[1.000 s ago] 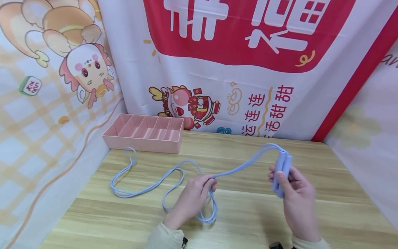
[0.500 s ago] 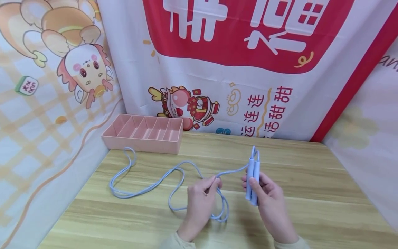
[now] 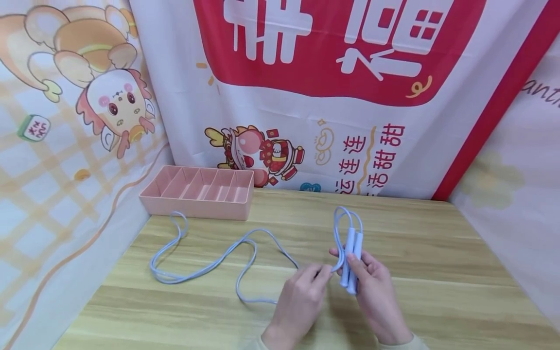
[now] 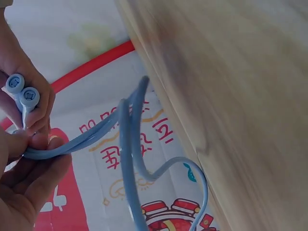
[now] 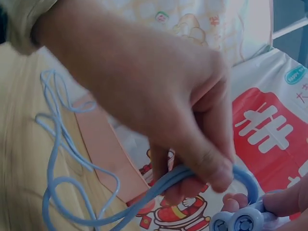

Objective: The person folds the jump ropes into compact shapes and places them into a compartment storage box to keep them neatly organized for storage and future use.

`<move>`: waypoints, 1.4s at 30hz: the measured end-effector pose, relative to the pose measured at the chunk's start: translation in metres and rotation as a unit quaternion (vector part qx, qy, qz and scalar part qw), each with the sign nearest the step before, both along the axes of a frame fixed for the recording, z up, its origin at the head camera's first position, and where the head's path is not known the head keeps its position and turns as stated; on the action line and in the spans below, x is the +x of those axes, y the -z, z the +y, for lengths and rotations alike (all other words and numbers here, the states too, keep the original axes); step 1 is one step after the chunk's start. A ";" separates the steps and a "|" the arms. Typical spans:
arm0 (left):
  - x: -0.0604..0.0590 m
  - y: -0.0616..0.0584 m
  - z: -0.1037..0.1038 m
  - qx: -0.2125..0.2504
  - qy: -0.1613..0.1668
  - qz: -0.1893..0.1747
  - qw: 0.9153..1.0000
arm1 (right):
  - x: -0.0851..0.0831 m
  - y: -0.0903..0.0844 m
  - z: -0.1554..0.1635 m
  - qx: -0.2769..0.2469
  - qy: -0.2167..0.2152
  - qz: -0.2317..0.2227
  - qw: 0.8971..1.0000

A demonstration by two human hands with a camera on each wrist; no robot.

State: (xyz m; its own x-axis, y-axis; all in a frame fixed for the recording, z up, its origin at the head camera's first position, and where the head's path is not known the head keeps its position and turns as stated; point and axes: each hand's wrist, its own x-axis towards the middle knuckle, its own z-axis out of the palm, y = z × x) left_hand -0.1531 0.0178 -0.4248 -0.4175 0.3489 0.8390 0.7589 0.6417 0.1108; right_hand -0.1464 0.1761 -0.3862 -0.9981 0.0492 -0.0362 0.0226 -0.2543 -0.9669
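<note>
On the far left of the wooden table, near the back, sits a pink tray with small sections inside. Just in front of the tray, a light blue jump rope lies on the table in long, loose loops. The rope runs to the right, toward the two hands in the middle of the table. The left hand pinches the rope between its thumb and fingers, so the rope is doubled up there. In the left wrist view you can see the strands pressed together in that pinch, and the rest of the rope hangs down in curves. Just to the right, almost touching, the right hand is curled around the two blue handles and holds them side by side, standing up. A small loop of rope sticks up above the tops of the handles. In the right wrist view the round ends of the handles show next to each other. Behind the table hangs a cloth with cartoon pictures and a big red sign.
</note>
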 end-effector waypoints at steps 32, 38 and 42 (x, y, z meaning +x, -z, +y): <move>-0.034 0.006 -0.023 -0.109 0.106 -0.192 0.970 | -0.022 0.018 0.007 0.196 0.071 0.063 0.976; -0.048 -0.003 -0.028 -0.127 0.165 -0.254 0.945 | -0.022 0.014 0.013 0.197 0.059 0.060 0.977; -0.059 -0.011 -0.034 -0.133 0.194 -0.347 0.908 | -0.021 0.012 0.019 0.230 0.050 0.066 0.970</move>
State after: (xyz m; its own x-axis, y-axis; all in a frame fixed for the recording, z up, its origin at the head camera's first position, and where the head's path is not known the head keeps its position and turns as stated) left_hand -0.2124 -0.0157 -0.4143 -0.6159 0.7342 0.2856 0.7405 0.4158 0.5280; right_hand -0.1678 0.1947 -0.3986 -0.9820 0.1268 0.1401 -0.1115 0.2096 -0.9714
